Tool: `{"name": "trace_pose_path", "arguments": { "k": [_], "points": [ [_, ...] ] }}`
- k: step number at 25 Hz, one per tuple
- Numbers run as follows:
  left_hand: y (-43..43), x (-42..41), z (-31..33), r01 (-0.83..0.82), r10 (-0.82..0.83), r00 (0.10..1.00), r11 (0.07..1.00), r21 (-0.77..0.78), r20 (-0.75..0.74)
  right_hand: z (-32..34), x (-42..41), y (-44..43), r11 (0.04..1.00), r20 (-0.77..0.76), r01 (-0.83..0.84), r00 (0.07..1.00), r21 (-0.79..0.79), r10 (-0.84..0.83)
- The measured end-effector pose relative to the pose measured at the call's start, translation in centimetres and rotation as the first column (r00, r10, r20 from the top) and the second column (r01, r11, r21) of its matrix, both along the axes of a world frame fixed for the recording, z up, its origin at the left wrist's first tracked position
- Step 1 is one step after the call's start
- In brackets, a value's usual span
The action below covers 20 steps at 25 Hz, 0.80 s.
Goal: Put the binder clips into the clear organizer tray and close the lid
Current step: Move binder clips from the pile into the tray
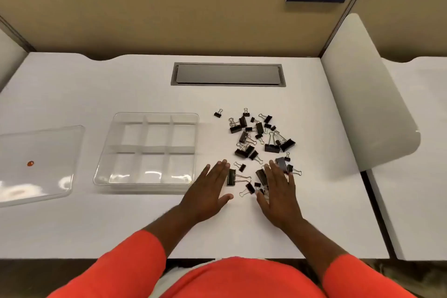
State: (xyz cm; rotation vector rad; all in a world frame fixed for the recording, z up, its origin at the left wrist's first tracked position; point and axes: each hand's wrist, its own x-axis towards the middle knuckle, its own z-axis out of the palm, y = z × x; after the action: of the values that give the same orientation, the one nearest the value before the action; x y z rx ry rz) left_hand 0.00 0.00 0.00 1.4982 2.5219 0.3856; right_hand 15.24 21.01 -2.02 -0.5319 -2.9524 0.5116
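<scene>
Both hands lie flat, fingers straight: left hand (208, 190) beside black clips (260, 138) scattered on the bench (72, 225), right hand (278, 197) over some. Tray (154, 117) sits left, lid (48, 133) off beside it.

Bright even overhead light; glare on lid (36, 167); wide-angle edge bending.

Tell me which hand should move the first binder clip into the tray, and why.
Left, probably. The left hand lies between the clear organizer tray and the binder clips, fingertips beside a large clip; the right hand sits farther from the tray, over the clips' near edge.
</scene>
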Motion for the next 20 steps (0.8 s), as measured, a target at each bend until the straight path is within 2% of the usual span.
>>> {"name": "trace_pose_path", "arguments": {
  "k": [2, 6, 12, 20],
  "points": [
    [1.0, 0.2, -0.9, 0.002, 0.002, 0.997, 0.999, -0.048, 0.08, -0.2, 0.4, 1.6, 1.0, 0.009, 0.003, 1.0, -0.02, -0.003],
    [2.0, -0.6, -2.3, -0.05, 0.062, 0.992, 0.992, -0.113, 0.111, -0.4, -0.4, 3.7, 0.996, 0.085, -0.093, 0.992, 0.008, 0.091],
    [3.5, -1.2, -2.4, -0.072, 0.08, 0.984, 0.996, -0.056, 0.157, -0.8, -2.4, 5.2, 0.969, 0.056, -0.238, 0.969, -0.064, 0.241],
    [3.3, -0.8, -1.1, -0.179, 0.168, 0.958, 0.984, 0.025, 0.231, -1.3, -2.8, 4.8, 0.972, 0.013, -0.212, 0.977, -0.102, 0.214]
  ]
}}
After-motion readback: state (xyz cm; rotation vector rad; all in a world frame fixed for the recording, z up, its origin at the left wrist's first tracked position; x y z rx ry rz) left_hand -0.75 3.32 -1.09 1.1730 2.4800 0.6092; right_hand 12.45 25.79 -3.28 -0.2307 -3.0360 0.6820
